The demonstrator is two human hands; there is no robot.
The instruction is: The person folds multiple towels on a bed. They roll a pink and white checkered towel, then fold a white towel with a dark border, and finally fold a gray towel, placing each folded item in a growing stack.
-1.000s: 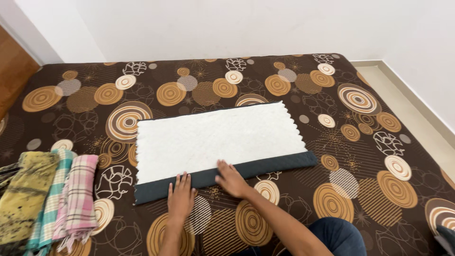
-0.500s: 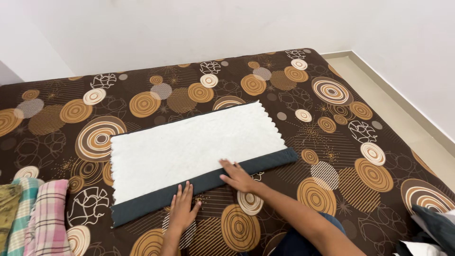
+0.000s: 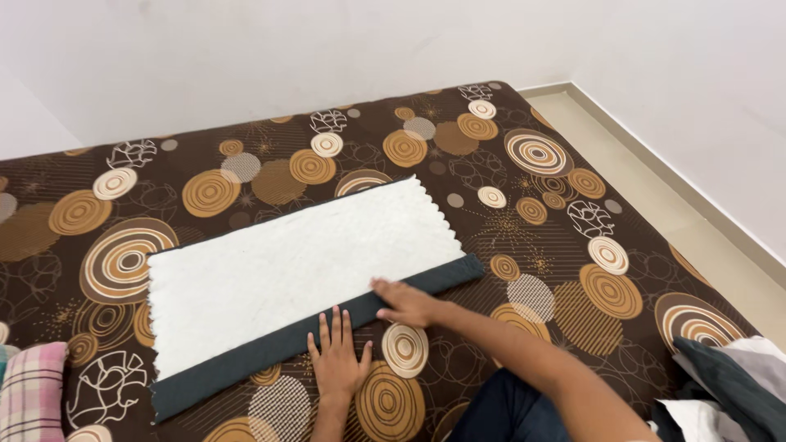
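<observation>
1. White walls are meeting at the upper right of the frame, behind a bed covered in a brown sheet with orange and cream circles.
2. A white fluffy rectangular cloth with a dark green folded border is lying flat at the centre of the frame.
3. The left hand is resting flat, fingers spread, fingertips touching the dark border at lower centre.
4. The right hand is pressing flat and open on that border, just beside the left.
5. A pink checked folded cloth is lying at the lower left corner.
6. Dark green and white fabric is sitting at the lower right.
</observation>
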